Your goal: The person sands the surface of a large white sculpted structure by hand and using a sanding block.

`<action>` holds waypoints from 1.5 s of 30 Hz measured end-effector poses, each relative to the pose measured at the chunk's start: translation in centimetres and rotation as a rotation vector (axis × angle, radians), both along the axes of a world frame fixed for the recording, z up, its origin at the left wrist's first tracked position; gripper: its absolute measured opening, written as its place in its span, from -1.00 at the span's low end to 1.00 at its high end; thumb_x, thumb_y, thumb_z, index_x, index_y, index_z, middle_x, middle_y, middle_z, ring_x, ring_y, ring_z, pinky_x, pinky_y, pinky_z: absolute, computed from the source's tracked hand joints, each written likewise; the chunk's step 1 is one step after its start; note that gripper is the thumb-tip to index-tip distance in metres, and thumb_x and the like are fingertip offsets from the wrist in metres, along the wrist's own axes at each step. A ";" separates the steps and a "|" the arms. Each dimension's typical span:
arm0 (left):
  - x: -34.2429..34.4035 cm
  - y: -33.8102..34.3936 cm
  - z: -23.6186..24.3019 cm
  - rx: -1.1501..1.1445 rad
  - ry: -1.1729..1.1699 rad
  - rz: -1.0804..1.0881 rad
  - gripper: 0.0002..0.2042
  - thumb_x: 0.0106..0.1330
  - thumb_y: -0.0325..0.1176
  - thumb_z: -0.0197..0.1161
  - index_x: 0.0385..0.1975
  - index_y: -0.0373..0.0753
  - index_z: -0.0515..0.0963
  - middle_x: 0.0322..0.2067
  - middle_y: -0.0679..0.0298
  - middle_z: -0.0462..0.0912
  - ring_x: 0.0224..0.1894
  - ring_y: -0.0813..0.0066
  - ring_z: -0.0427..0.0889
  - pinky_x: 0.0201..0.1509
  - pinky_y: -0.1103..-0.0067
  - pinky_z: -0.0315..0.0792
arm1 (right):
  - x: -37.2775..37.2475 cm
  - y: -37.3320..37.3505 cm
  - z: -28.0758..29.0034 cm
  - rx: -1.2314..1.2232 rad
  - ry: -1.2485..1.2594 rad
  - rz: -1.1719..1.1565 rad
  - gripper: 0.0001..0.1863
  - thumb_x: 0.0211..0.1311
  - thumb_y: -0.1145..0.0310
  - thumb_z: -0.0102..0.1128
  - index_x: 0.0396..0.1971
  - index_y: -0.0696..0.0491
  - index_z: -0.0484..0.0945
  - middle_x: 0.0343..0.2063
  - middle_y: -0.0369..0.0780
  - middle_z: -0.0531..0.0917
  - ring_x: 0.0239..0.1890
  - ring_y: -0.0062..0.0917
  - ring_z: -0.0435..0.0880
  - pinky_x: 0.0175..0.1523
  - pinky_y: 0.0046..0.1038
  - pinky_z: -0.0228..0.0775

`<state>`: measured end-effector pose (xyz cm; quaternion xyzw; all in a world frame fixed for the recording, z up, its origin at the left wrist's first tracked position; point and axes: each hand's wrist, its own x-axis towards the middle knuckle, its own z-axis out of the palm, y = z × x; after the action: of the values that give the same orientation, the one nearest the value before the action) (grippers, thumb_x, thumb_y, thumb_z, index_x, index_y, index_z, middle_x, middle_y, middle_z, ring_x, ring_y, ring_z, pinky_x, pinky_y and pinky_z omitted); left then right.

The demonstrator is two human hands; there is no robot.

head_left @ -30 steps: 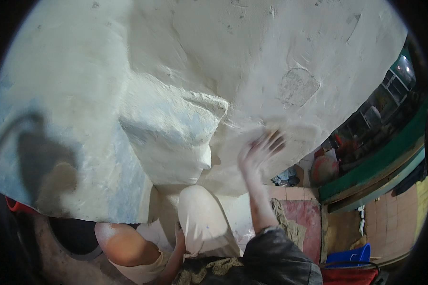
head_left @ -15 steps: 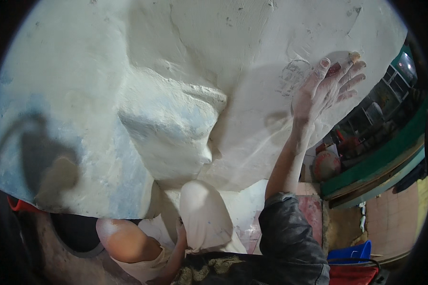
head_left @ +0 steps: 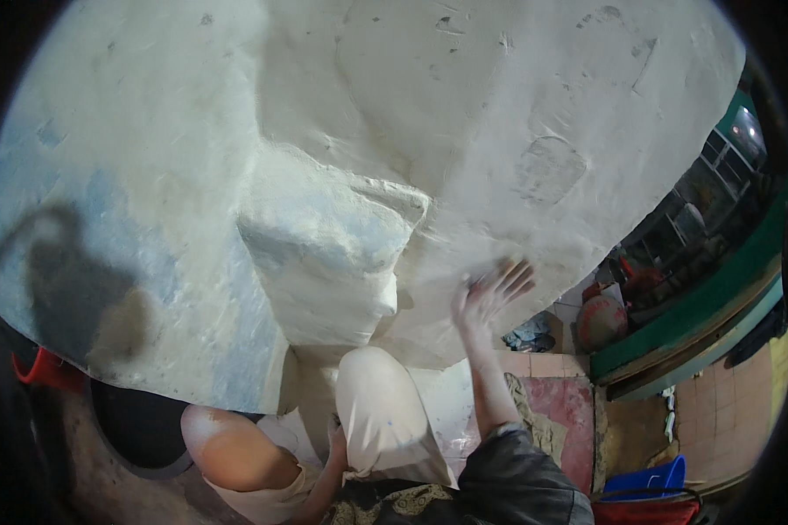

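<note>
A big off-white, plaster-like form [head_left: 368, 70] with bluish patches rises in front of me, and a stepped ledge [head_left: 324, 223] juts from its middle. My right hand [head_left: 488, 296], dusty white, lies at its lower right surface with fingers stretched out and apart. Motion smears the fingertips. A dark reddish-brown patch shows along the index finger; whether that is a wrapping or a thin loose piece I cannot make out. Between my knees, my left hand [head_left: 334, 430] is low beside the pale trouser leg [head_left: 378, 402], its fingers mostly hidden.
A black tub [head_left: 136, 429] and a red container [head_left: 48, 369] stand at lower left, under the form's edge. To the right are a green curved ledge [head_left: 692, 306], a round reddish-grey object [head_left: 601, 322], a blue container [head_left: 648, 479] and a red bag [head_left: 648, 510].
My right hand has swept down and left across the form, from its upper right to low beside the ledge. The view has shifted slightly. My left hand stays low between my knees.
</note>
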<state>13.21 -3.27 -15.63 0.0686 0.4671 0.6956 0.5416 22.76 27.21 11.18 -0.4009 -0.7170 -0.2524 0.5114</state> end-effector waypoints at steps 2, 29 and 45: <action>-0.2 -0.9 -1.5 0.060 0.133 -0.090 -0.61 0.35 -0.39 0.03 0.16 -0.28 0.22 0.04 0.16 0.39 0.02 0.34 0.48 0.00 0.47 0.51 | -0.8 0.1 7.2 0.069 0.037 -0.013 -0.08 0.20 -0.03 -0.05 0.37 0.17 -0.23 0.38 0.06 -0.26 0.42 -0.05 -0.46 0.33 0.16 -0.73; 0.6 0.1 -2.3 -0.068 0.046 0.014 -0.76 0.24 -0.41 0.14 -0.14 -0.36 0.42 -0.30 0.21 0.55 -0.32 0.50 0.54 -0.31 0.54 0.46 | 0.5 0.5 24.2 0.250 0.210 0.000 -0.27 0.30 -0.16 -0.30 0.38 -0.10 -0.03 0.39 -0.07 -0.06 0.42 -0.09 -0.20 0.40 0.00 -0.48; -0.1 1.0 -1.5 -0.086 0.026 0.027 -0.76 0.24 -0.42 0.14 -0.14 -0.37 0.42 -0.29 0.20 0.55 -0.31 0.49 0.54 -0.30 0.55 0.46 | 2.0 -0.1 -3.9 0.029 -0.189 0.064 -0.13 0.12 0.11 0.00 0.37 0.13 -0.13 0.40 0.00 -0.24 0.42 0.01 -0.43 0.35 0.15 -0.69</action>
<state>13.12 -2.28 -17.11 0.0481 0.5043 0.6813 0.5284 24.80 27.06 7.30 -0.3450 -0.7706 -0.2830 0.4550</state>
